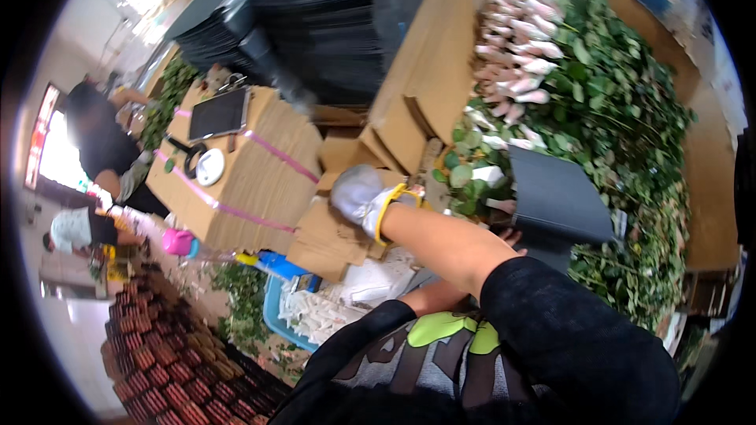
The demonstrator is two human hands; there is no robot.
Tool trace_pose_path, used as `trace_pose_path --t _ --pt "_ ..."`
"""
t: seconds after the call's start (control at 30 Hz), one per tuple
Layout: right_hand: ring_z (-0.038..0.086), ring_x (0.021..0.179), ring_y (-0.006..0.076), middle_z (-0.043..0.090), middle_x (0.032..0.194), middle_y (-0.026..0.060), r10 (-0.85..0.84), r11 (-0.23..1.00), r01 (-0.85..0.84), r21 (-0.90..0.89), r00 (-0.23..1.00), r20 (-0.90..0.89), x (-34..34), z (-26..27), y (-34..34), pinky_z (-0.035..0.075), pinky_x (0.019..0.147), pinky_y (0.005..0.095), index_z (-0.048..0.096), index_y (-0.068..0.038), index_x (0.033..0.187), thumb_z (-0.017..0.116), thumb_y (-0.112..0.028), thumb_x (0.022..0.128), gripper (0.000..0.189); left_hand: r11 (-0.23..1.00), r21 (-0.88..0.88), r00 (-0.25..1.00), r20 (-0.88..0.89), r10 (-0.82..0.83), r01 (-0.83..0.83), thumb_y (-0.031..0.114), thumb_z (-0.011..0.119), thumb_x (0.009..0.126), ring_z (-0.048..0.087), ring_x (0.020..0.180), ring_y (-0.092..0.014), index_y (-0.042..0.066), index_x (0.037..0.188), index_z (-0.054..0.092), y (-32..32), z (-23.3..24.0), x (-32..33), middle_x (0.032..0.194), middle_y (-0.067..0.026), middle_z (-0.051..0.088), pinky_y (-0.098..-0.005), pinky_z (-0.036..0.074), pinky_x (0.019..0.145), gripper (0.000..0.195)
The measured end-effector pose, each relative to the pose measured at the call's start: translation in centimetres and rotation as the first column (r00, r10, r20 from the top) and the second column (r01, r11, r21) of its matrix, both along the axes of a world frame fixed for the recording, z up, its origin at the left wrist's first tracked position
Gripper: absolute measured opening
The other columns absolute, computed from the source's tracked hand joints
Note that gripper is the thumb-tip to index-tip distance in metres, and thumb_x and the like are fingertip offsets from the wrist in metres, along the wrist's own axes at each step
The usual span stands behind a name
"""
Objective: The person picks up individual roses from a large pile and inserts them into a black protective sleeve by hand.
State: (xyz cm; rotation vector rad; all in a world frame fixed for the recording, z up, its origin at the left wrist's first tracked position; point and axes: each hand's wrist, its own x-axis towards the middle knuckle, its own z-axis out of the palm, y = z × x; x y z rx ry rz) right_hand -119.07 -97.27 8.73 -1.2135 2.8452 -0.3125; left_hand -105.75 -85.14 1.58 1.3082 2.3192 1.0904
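Note:
My right arm reaches across to the left, over my left forearm. My right hand [358,196] wears a whitish glove with a yellow cuff. Blurred, it hovers over or touches pieces of brown cardboard [325,239], and its fingers cannot be made out. Bare fingertips of my left hand [511,237] show past the right forearm, at the edge of a dark grey folded sheet [558,192]. Its grip is hidden. Behind that sheet lies a heap of leafy cut flower stems [620,88], their pale pink heads [520,47] in white sleeves.
A strapped cardboard stack [260,177] holds a tablet [220,113] and a white roll [210,167]. Black sheets [319,35] stand behind. A blue tub [273,310] contains white sleeves [313,314]. Two people [100,130] work at left, beyond a pink bottle [177,242].

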Motion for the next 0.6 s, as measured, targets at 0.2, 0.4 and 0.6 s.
trace_pose_path --t 0.2,0.4,0.6 --pt "0.065 0.069 0.0259 0.064 0.076 0.0091 0.044 0.958 -0.123 -0.261 0.956 -0.291 4.2 10.2 8.4 0.051 0.057 0.0389 0.062 -0.009 0.083 0.058 -0.015 0.072 0.013 0.978 -0.204 0.918 0.394 0.039 0.046 0.029 0.057 0.091 0.039 0.131 -0.019 0.007 0.143 0.030 -1.2 5.8 -0.8 0.145 -0.0108 0.038 -0.0347 0.034 0.106 0.063" --pt "0.059 0.060 0.0281 0.060 0.061 0.0094 0.123 0.757 -0.325 -0.566 0.922 -0.366 6.2 5.3 10.8 0.052 0.060 0.0350 0.062 -0.008 0.059 0.062 -0.014 0.065 0.009 0.998 -0.032 0.993 -0.099 -0.064 0.061 0.042 0.050 0.086 0.022 0.138 -0.042 0.027 0.144 0.034 1.0 -3.0 -2.0 0.152 -0.0180 0.022 -0.0510 0.025 0.110 0.062" --pt "0.061 0.061 0.0253 0.061 0.066 0.0092 0.075 0.861 -0.267 -0.433 0.908 -0.412 8.6 12.8 15.8 0.053 0.060 0.0360 0.063 -0.009 0.067 0.065 -0.015 0.063 0.007 0.965 -0.229 0.741 -0.625 -0.244 0.124 0.035 0.051 0.087 0.028 0.135 -0.043 0.023 0.141 0.038 1.1 -2.7 -2.9 0.151 -0.0184 0.025 -0.0519 0.030 0.108 0.057"
